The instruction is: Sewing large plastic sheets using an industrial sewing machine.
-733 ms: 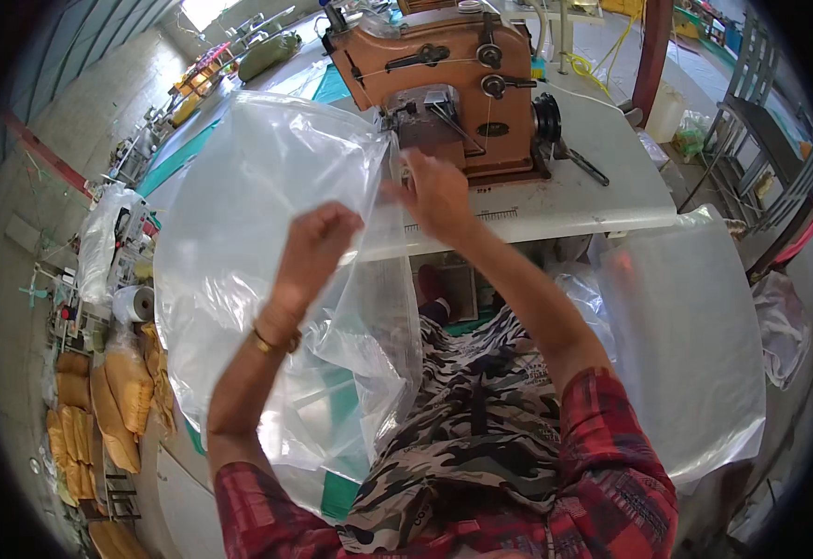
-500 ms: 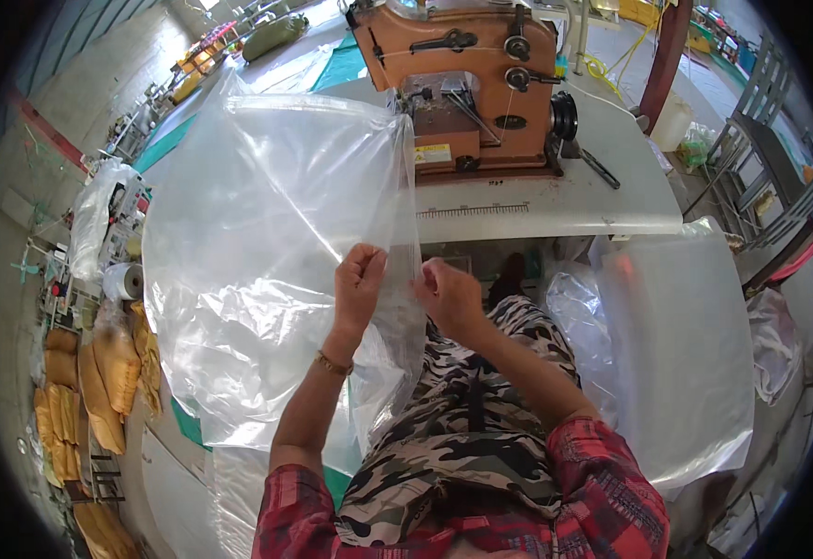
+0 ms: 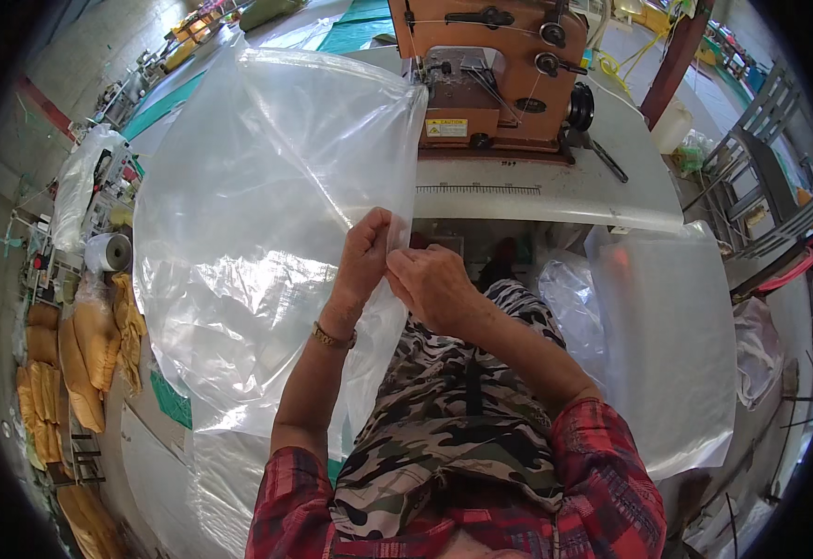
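A large clear plastic sheet (image 3: 230, 205) spreads over the left of the table and drapes down toward my lap. Its upper right corner lies at the needle end of a brown sewing machine (image 3: 542, 126). My left hand (image 3: 365, 256) is closed, pinching the sheet close to its right edge. Right beside it, fingertips nearly meeting, my right hand (image 3: 436, 289) is also closed on that edge. Whether the plastic is one layer or a bag I cannot tell.
The white machine table (image 3: 602, 210) carries a dark pair of tweezers or snips (image 3: 609, 160). A stack of clear plastic sheets (image 3: 672, 345) hangs at the right, with a metal chair (image 3: 770, 168) beyond. Yellow-brown bundles (image 3: 90, 345) and a white roll (image 3: 108, 252) stand at left.
My right hand has moved left, up against the sheet's edge and next to my left hand. Both hands sit slightly higher. The whole view has shifted a little.
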{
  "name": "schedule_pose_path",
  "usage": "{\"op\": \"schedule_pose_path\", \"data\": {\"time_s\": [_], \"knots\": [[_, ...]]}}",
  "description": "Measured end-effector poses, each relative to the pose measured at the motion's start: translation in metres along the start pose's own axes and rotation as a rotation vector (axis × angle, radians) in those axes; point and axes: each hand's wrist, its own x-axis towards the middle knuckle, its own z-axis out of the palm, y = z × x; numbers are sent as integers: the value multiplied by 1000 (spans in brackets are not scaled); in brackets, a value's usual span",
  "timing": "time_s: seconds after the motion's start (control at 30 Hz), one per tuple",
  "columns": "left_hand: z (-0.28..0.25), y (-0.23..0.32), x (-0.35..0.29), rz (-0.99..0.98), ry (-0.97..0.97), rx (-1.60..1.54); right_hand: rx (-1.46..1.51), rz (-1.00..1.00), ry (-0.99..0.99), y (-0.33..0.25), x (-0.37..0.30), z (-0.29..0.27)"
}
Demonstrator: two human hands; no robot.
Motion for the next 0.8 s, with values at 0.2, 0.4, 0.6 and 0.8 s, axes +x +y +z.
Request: {"op": "schedule_pose_path", "data": {"time_s": [0.2,0.4,0.6,0.8], "knots": [[1,13,-2,-100,6,-50,-127,5,-44,3,-2,11],[-4,16,-1,-94,-76,-151,-269,-129,-112,4,3,10],[-15,33,2,-73,10,139,243,37,318,45,-2,22],[-35,114,18,247,13,658,-99,126,-104,83,95,84]]}}
